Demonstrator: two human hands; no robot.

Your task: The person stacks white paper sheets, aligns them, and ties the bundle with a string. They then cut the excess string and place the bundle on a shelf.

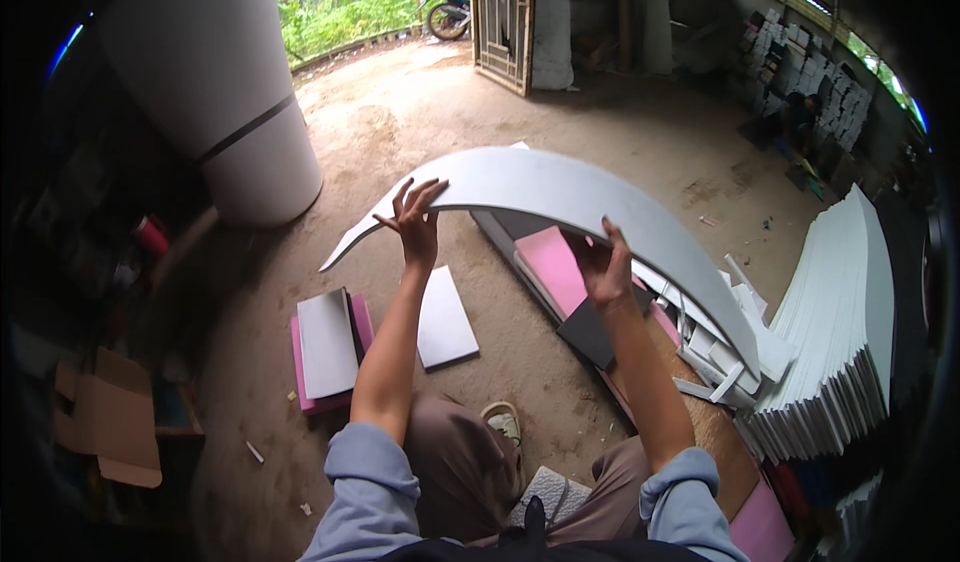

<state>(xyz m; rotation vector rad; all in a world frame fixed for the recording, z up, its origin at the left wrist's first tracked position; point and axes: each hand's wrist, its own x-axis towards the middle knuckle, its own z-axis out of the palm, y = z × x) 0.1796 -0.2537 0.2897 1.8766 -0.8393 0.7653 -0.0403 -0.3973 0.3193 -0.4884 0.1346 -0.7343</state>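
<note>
A long white foam-like strip (520, 179) arches in front of me, its left end tapering downward and its right end dipping toward loose white offcuts (705, 347). My left hand (415, 220) grips the near edge toward the left end, some fingers over the top face. Farther right, my right hand (603, 267) holds the same edge with its thumb up; its other fingers are partly hidden. Below the strip lie a pink sheet (553, 270) and a dark grey piece (607, 327) on a long low board (742, 462).
A tall stack of white sheets (840, 302) stands at right. White sheets (327, 347) over pink and another white block (447, 320) lie on the floor. At left are a cardboard box (118, 417) and a huge white roll (255, 162). Another person (797, 122) crouches far right.
</note>
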